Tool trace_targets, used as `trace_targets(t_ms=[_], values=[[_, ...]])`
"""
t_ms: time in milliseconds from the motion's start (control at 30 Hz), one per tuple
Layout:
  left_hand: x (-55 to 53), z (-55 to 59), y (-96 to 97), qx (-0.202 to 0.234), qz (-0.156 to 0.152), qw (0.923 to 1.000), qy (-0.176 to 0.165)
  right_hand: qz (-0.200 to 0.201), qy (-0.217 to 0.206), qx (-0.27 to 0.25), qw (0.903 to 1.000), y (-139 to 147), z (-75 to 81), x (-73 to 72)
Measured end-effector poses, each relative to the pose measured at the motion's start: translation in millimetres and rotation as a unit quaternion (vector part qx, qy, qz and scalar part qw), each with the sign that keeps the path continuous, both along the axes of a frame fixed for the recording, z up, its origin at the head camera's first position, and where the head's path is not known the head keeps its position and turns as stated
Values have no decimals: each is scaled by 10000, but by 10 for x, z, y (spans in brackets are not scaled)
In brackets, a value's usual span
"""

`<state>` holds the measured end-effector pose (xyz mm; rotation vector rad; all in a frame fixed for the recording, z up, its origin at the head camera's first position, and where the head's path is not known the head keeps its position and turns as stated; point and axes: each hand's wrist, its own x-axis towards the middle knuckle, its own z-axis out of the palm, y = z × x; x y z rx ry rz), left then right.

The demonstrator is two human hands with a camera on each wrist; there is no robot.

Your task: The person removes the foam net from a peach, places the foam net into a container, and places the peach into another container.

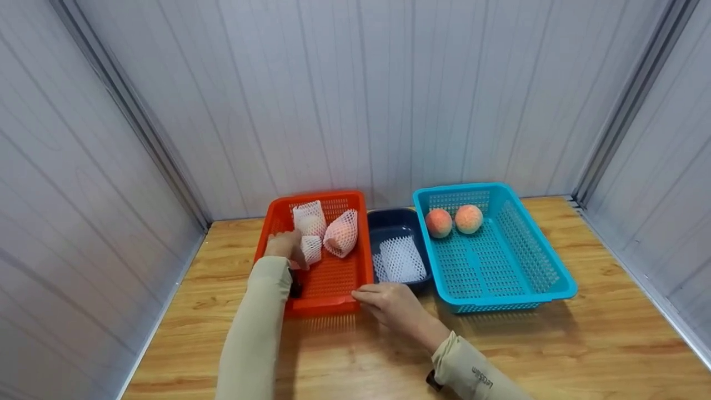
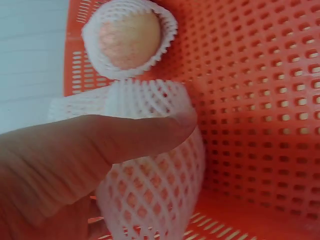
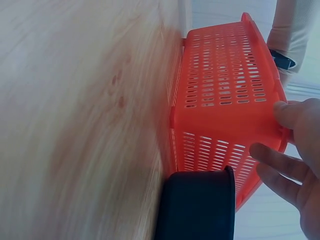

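Three peaches netted, two bare; looks past halfway

Nearest: wood-grain table (image 1: 333, 361), smooth, slightly glossy. Right hand (image 1: 397, 308) holds the near right corner of the red basket (image 1: 328, 303), thumb on the rim, other fingers along the side. Left hand (image 1: 284, 250) is inside that basket, clamped on a netted peach (image 2: 150, 195): thumb across the net, other fingers mostly hidden. White foam mesh, stretchy-looking diamond holes, pinkish fruit showing through.

Just beyond, same basket: two more netted peaches, a pinkish bundle (image 1: 341, 233) tapering at the top and a white sleeve (image 1: 310, 219) with a long loose end. Basket is rigid slotted plastic.

Beside it, a navy tub (image 1: 390, 224), solid-walled, with flattened foam nets (image 1: 404, 260), apparently empty. Then the turquoise basket (image 1: 500, 301), perforated plastic, sloped sides; at its far end sit two bare peaches (image 1: 469, 219), round, mottled pink-orange. Those two seem to be what's left; netted ones look done, bar any final adjusting. Behind: pale streaked wall panels (image 1: 389, 100).
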<state>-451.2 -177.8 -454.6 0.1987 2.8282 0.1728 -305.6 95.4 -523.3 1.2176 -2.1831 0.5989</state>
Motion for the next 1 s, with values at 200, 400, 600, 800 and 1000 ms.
trace_targets(t_ms=[200, 400, 600, 800, 1000], values=[[-11, -124, -42, -11, -213, 9990, 396, -79, 97, 32, 9999, -13, 1, 23], [-93, -188, -66, -75, -285, 9986, 432, -85, -10, 51, 10000, -1, 41, 29], [-60, -151, -53, 101, -223, 9991, 357, -85, -197, 5, 9998, 14, 26, 30], [3, -81, -46, 102, -173, 9991, 370, -62, -393, -48, 9992, 7, -16, 34], [28, 75, 24, 188, -143, 9993, 294, -76, -379, -18, 9993, 13, -5, 17]])
